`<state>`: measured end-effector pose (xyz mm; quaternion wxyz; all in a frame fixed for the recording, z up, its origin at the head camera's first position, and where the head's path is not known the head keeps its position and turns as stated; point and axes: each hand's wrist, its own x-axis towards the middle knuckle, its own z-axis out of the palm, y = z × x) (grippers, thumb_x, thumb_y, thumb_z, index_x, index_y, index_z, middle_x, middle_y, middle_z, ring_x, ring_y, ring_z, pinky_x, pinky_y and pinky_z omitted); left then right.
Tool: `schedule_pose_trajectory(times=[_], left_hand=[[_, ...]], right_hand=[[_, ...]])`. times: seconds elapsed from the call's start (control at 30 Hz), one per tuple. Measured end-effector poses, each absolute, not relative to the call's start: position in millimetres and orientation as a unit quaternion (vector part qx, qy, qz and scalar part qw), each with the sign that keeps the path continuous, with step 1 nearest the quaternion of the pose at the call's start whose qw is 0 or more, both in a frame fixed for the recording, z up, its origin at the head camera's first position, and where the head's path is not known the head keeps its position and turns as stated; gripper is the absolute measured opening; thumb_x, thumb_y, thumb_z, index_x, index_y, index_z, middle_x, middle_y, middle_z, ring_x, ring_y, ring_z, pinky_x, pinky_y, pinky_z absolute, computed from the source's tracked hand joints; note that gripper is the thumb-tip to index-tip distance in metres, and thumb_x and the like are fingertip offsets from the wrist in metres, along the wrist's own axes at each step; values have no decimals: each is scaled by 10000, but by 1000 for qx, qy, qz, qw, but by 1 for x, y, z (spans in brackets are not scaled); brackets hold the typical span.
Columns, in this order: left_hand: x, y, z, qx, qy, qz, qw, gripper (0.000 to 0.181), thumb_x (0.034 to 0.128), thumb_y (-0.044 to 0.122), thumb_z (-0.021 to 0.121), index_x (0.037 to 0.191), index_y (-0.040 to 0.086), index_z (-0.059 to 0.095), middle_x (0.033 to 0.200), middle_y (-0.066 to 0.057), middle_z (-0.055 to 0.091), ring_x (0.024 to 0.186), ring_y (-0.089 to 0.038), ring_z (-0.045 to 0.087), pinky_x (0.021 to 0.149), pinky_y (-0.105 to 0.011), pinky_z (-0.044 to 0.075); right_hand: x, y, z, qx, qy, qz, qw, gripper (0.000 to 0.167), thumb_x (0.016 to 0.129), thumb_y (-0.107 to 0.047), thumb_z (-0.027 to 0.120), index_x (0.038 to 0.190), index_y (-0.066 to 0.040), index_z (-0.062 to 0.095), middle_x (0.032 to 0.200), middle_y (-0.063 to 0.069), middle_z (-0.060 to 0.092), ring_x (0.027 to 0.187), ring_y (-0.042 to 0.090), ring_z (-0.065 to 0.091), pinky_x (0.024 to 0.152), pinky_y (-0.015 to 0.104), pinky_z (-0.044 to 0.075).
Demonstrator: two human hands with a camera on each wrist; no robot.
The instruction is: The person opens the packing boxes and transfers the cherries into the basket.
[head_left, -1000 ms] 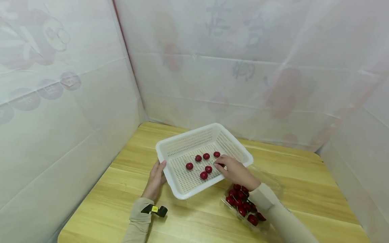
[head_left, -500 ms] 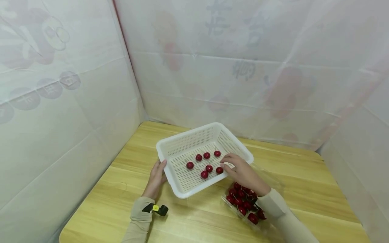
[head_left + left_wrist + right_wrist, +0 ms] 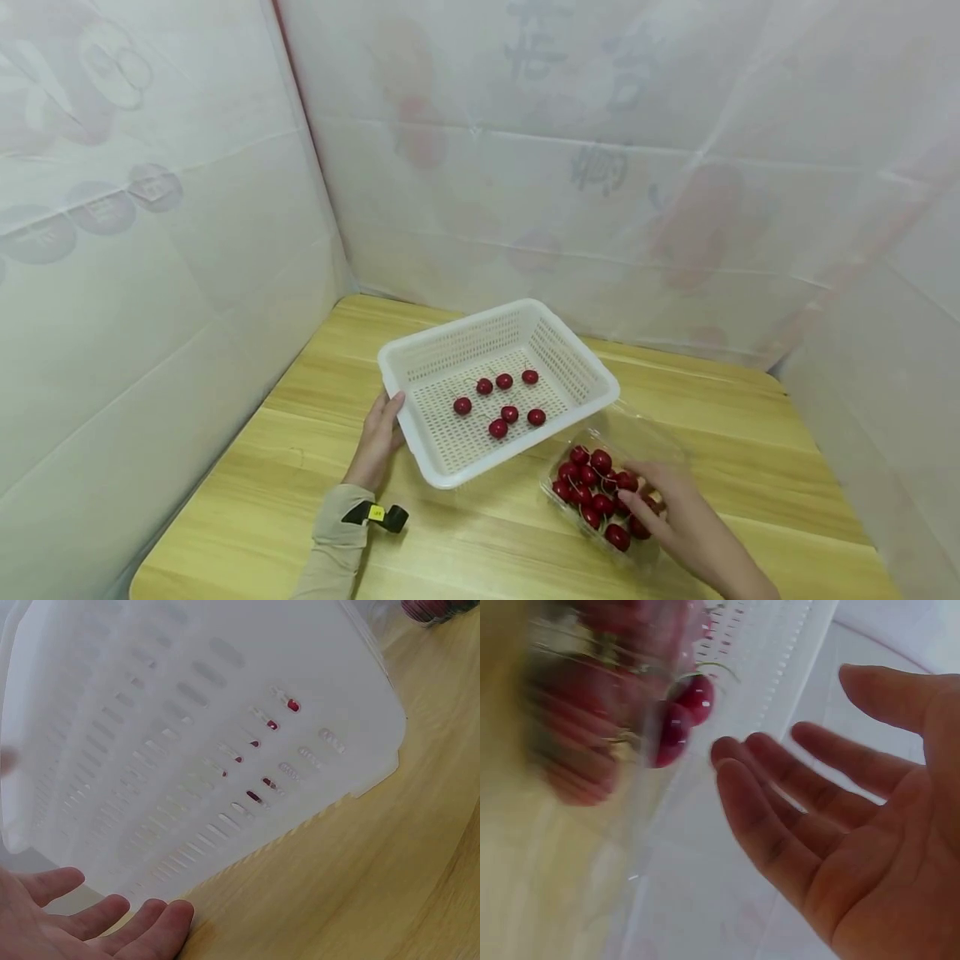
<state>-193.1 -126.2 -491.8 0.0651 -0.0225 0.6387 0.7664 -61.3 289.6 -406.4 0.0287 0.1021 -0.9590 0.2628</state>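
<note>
A white perforated plastic basket (image 3: 442, 477) stands on the table with several dark red cherries (image 3: 498, 428) spread over its floor. At its left end my left hand (image 3: 377, 442) holds the rim, the thumb on top and the other fingers low along the outer wall, as the left wrist view shows. To the basket's front right, a clear plastic box (image 3: 551, 492) is filled with stemmed cherries (image 3: 603, 505). My right hand (image 3: 678, 508) is over the box's right side, fingers and thumb spread apart. Nothing lies in that palm (image 3: 885, 877) in the right wrist view.
The wooden table (image 3: 465, 550) carries the basket and box. A clear lid (image 3: 645, 429), hard to make out, extends behind the box. Printed white sheets (image 3: 480, 208) hang close around the back and sides. A black strap (image 3: 377, 514) circles the left sleeve.
My right hand has let go of a cherry inside the basket, then moved right and toward me, over the clear box. The left hand stays at the basket's rim.
</note>
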Motion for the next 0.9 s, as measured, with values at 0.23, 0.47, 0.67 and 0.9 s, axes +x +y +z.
schedule_pose_trajectory(times=[0.23,0.47,0.67,0.9], left_hand=[[-192,-128,-489,-29,639,766,61,648,1092,506,437,1620,156,297,1535,-224,493,1377,-403,548,1027,-420,598],[-193,-125,-490,-37,647,759,65,682,1090,514,436,1633,137,270,1542,-233,489,1395,-411,538,1042,-416,589],[-191,-124,-491,-33,649,757,68,685,1088,524,432,1648,177,241,1547,-216,491,1396,-409,539,1056,-438,580],[-190,-125,-487,-29,648,759,62,660,1091,522,423,1637,182,270,1547,-206,486,1405,-396,525,1059,-451,576]], right_hand=[[-38,283,-423,35,-969,239,-58,541,976,-337,723,1416,-55,586,1325,165,652,1108,277,691,851,409,644],[-42,271,-430,23,-977,198,-73,643,963,-526,675,1437,-102,580,1395,179,629,1239,400,650,932,596,600],[-42,262,-444,19,-971,218,-95,690,954,-621,628,1414,-108,596,1452,140,574,1246,394,645,879,600,613],[-46,261,-449,33,-966,240,-88,644,966,-643,596,1394,-163,619,1489,113,542,1302,384,607,971,610,584]])
